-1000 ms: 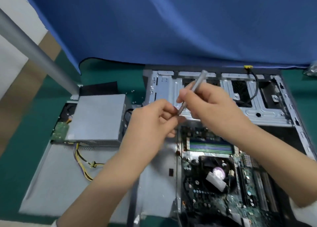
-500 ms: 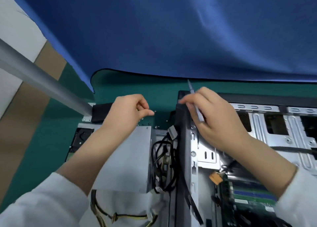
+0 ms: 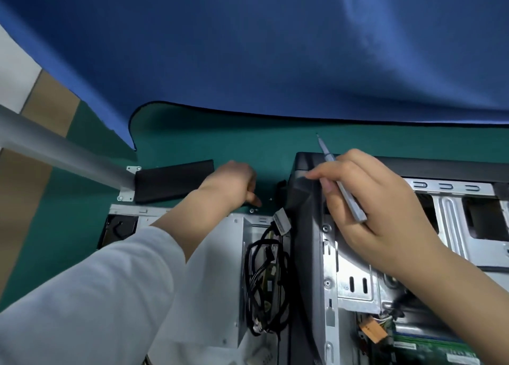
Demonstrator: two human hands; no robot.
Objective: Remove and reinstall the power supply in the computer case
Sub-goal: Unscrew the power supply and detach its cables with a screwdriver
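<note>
The grey power supply (image 3: 217, 257) lies outside the computer case (image 3: 308, 227), to its left, with a black cable bundle (image 3: 264, 282) at its side. My left hand (image 3: 234, 182) reaches past it, fingers curled, down to the green mat (image 3: 275, 144). Two small screws (image 3: 252, 210) lie there. The back of that hand hides whether it pinches a screw. My right hand (image 3: 371, 207) rests on the case's upper left corner. It grips a thin grey screwdriver (image 3: 343, 191) with the tip pointing up and away.
A black panel (image 3: 173, 180) lies on the mat behind the power supply. A grey pole (image 3: 55, 149) slants in from the left. Blue cloth (image 3: 275, 47) hangs at the back. The case's metal drive bay (image 3: 454, 204) and a green board (image 3: 427, 345) are at right.
My head has moved left and closer. My left hand went from the screwdriver tip over the power supply down to the mat by the screws. My right hand carried the screwdriver to the case corner.
</note>
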